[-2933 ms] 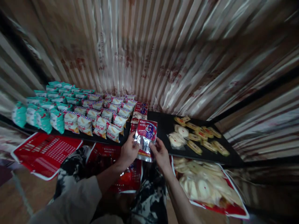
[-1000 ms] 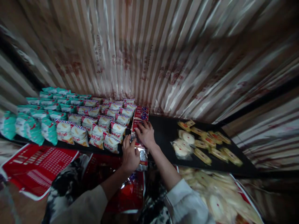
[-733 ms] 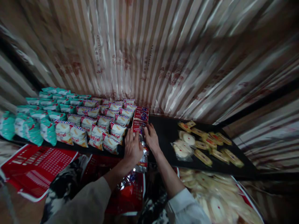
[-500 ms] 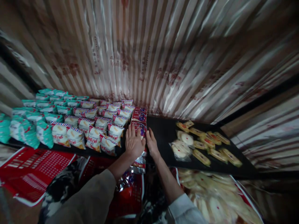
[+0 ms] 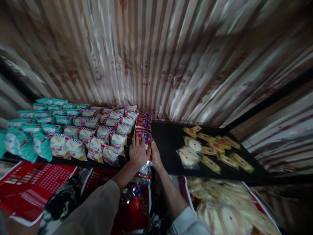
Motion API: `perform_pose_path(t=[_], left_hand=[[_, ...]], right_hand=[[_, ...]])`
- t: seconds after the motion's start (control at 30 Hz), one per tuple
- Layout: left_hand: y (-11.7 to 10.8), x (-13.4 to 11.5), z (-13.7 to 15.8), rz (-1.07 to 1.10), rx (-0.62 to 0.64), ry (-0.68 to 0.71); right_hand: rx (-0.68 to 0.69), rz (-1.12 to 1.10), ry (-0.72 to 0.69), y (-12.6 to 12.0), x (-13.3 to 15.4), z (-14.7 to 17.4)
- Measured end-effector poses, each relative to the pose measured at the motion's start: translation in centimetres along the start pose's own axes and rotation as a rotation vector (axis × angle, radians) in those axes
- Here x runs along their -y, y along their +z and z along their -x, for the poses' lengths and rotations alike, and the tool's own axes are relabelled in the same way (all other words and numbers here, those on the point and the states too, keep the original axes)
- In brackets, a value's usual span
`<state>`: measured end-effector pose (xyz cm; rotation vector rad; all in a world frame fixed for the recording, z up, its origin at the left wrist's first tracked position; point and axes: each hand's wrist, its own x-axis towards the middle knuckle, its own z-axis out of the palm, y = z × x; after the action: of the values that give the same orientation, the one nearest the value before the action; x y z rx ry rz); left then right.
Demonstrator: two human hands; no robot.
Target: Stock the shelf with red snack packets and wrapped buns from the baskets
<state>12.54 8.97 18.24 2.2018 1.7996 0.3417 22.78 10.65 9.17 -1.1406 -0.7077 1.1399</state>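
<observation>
A row of red and purple snack packets [image 5: 143, 125] runs from the back of the black shelf [image 5: 162, 143] to its front edge. My left hand [image 5: 139, 153] lies on top of the row, palm down with its fingers stretched. Against the row's right side rests my right hand [image 5: 156, 155], its fingers extended along the packets and the thumb side partly hidden. Neither hand is wrapped round a packet. White bags with red lettering [image 5: 111, 155] stand just left of my left hand, and teal bags [image 5: 42, 145] fill the shelf's far left.
Yellow packaged bars [image 5: 210, 164] and clear packs of round white cakes [image 5: 188, 155] lie on the right of the shelf. Below are red baskets [image 5: 36, 189], the right one heaped with pale flat packs [image 5: 225, 209]. Striped plastic sheeting [image 5: 146, 58] hangs behind.
My hands have slid slightly toward the front along the packet row, exposing more of the packets behind the fingers. The view has shifted a little.
</observation>
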Motion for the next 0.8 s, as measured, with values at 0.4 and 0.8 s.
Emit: perform_pose_path(t=[0.4, 0.8], left_hand=[[0.14, 0.53, -0.13, -0.01, -0.023, 0.025], [0.7, 0.93, -0.23, 0.006, -0.066, 0.056]], right_hand=[[0.002, 0.045, 0.001, 0.68, 0.69, 0.6], [0.046, 0.101, 0.032, 0.38, 0.66, 0.16]])
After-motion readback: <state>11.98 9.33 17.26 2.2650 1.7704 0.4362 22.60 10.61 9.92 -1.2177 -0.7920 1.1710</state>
